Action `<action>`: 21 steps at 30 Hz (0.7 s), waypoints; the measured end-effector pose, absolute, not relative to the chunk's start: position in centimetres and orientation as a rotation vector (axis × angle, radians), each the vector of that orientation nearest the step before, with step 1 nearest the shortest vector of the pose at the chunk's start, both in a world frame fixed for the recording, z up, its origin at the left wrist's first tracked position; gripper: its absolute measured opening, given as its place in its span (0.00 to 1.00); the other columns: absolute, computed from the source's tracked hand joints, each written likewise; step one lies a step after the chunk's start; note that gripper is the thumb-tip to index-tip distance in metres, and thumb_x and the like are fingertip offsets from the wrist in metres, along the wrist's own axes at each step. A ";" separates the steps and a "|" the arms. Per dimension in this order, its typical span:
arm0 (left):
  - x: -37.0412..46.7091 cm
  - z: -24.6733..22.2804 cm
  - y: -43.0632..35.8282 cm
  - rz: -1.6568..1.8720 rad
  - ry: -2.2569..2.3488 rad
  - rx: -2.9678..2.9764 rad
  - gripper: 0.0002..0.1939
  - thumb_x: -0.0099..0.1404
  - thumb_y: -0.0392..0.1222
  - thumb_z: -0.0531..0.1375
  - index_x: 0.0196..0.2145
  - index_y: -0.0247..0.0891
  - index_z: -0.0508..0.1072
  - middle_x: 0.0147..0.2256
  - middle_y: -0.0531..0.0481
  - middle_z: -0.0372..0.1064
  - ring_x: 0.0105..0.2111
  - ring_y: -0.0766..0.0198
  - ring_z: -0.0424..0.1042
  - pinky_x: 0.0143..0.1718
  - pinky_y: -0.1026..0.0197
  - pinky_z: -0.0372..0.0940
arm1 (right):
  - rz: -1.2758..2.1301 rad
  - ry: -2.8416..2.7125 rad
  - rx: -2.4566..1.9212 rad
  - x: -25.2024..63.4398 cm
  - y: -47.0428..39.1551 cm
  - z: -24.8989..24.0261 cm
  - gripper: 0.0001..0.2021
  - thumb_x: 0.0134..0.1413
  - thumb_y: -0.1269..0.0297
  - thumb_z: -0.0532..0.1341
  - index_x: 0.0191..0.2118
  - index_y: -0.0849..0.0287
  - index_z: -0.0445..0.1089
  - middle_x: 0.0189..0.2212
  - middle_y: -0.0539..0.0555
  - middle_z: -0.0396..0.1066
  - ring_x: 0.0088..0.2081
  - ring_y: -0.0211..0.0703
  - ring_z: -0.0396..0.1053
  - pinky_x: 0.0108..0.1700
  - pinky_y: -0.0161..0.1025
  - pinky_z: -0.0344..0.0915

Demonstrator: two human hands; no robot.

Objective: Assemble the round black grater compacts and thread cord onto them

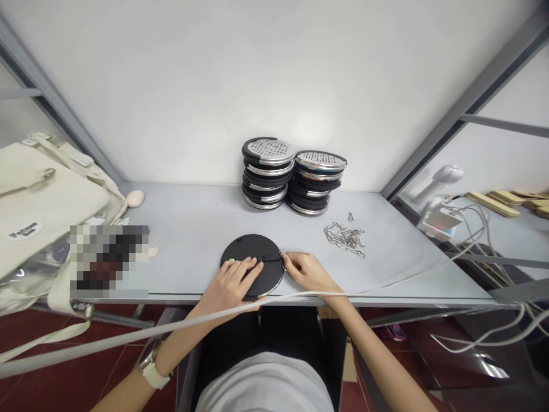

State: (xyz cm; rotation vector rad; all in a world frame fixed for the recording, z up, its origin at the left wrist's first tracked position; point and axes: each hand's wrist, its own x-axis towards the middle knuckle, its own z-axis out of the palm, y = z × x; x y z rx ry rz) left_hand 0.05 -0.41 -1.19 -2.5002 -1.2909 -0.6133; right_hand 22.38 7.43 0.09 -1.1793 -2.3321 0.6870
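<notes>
A flat black round disc (251, 246) lies on the grey table near its front edge, with a narrow strap-like strip running from its middle to the right rim. My left hand (234, 280) rests on it, fingers across the top and thumb by the near edge, holding it. At the right rim, the fingertips of my right hand (306, 270) pinch a small metal clip (281, 252), mostly covered by the fingers. Right of that hand lies a loose pile of silver metal clips (345, 237), with a single clip (350, 217) just behind.
Two stacks of round black-and-silver discs (268, 171) (319, 180) stand against the white wall. A cream bag (47, 200) and an egg-shaped object (135, 198) are at left. A white cable (184, 328) crosses in front of my forearms. At right stands a handheld scanner (441, 180).
</notes>
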 end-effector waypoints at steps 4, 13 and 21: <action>0.0 -1.2 -0.4 -0.604 -1.287 -2.497 0.28 0.64 0.49 0.57 0.57 0.30 0.64 0.53 0.35 0.66 0.52 0.48 0.66 0.50 0.48 0.59 | 0.718 -2.326 -1.175 22.5 7.4 0.0 0.19 0.64 0.60 0.47 0.21 0.58 0.53 0.17 0.45 0.52 0.20 0.33 0.51 0.26 0.33 0.46; 0.1 -1.1 -0.4 -0.616 -1.292 -2.498 0.28 0.63 0.49 0.58 0.56 0.30 0.65 0.52 0.35 0.66 0.51 0.48 0.66 0.50 0.48 0.60 | 0.744 -2.303 -1.165 22.4 7.5 -0.1 0.19 0.63 0.61 0.47 0.21 0.59 0.53 0.16 0.45 0.51 0.20 0.32 0.49 0.25 0.32 0.45; 0.0 -1.1 -0.4 -0.600 -1.311 -2.508 0.28 0.63 0.49 0.58 0.57 0.31 0.64 0.53 0.36 0.65 0.52 0.48 0.66 0.50 0.48 0.60 | 0.727 -2.330 -1.153 22.5 7.6 -0.2 0.18 0.64 0.60 0.47 0.23 0.59 0.54 0.18 0.45 0.54 0.21 0.33 0.52 0.27 0.33 0.46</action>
